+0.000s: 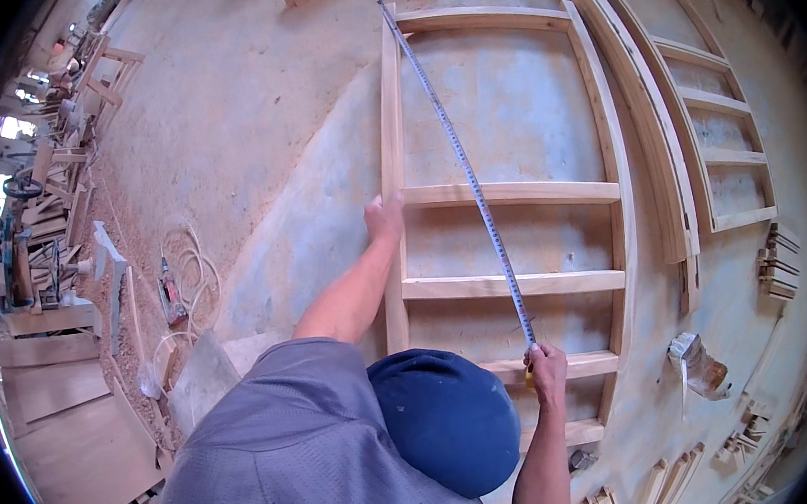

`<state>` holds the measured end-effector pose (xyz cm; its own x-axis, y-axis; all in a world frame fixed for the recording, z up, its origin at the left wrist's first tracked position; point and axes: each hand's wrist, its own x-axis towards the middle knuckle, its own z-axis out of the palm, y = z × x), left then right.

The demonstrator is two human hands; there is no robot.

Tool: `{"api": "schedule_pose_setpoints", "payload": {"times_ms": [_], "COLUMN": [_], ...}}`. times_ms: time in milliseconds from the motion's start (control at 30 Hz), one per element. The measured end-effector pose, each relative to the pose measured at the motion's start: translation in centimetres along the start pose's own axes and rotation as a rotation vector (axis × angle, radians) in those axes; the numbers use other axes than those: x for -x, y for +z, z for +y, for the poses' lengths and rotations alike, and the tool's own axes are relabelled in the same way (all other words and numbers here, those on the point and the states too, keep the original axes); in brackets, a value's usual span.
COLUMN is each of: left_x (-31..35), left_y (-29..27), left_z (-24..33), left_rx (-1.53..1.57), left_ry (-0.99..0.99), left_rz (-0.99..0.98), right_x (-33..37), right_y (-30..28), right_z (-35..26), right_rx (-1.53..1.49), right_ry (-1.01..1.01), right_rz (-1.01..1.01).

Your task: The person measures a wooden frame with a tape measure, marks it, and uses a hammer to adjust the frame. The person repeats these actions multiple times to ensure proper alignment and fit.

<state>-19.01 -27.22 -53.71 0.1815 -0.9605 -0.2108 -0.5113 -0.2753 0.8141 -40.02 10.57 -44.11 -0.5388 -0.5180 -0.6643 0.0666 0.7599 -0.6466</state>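
Neither of my own hands is in view. Close below me, a person in a grey shirt (287, 454) and dark blue cap (452, 425) bends over a wooden frame (512, 286) with several crossbars. This person's right hand (548, 371) is closed around a tape measure (530, 377) with a partly visible yellow case, near a lower crossbar. The tape blade (457, 146) is pulled out diagonally across the frame to its far left corner. The person's left hand (382, 217) rests at the left rail, beside a middle crossbar; its fingertips are partly hidden.
Long boards (636, 107) and another slatted frame (714, 100) lie on the right. A torn bag (697, 367) and small wood pieces (779, 262) are farther right. On the left are a power tool (171, 291) with a coiled cord, sawdust, and a cluttered bench (54, 319).
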Motion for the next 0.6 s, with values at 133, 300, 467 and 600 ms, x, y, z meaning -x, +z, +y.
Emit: {"api": "schedule_pose_setpoints", "payload": {"times_ms": [133, 300, 467, 600], "left_x": [-0.5, 1.3, 0.4, 1.3], "left_y": [0.6, 0.7, -0.4, -0.6], "left_z": [-1.2, 1.4, -0.1, 1.0], "left_rx": [-0.067, -0.08, -0.123, -0.154], "left_ry": [0.034, -0.035, -0.013, -0.016], "left_rz": [0.065, -0.015, 0.016, 0.061], "right_x": [0.1, 0.9, 2.1, 2.8], "right_y": [-0.2, -1.3, -0.8, -0.7], "right_z": [-0.3, 1.0, 0.8, 0.4], "right_rx": [0.001, 0.009, -0.002, -0.009], "right_ry": [-0.005, 0.016, 0.02, 0.007], "right_rz": [-0.001, 0.022, -0.011, -0.005]}}
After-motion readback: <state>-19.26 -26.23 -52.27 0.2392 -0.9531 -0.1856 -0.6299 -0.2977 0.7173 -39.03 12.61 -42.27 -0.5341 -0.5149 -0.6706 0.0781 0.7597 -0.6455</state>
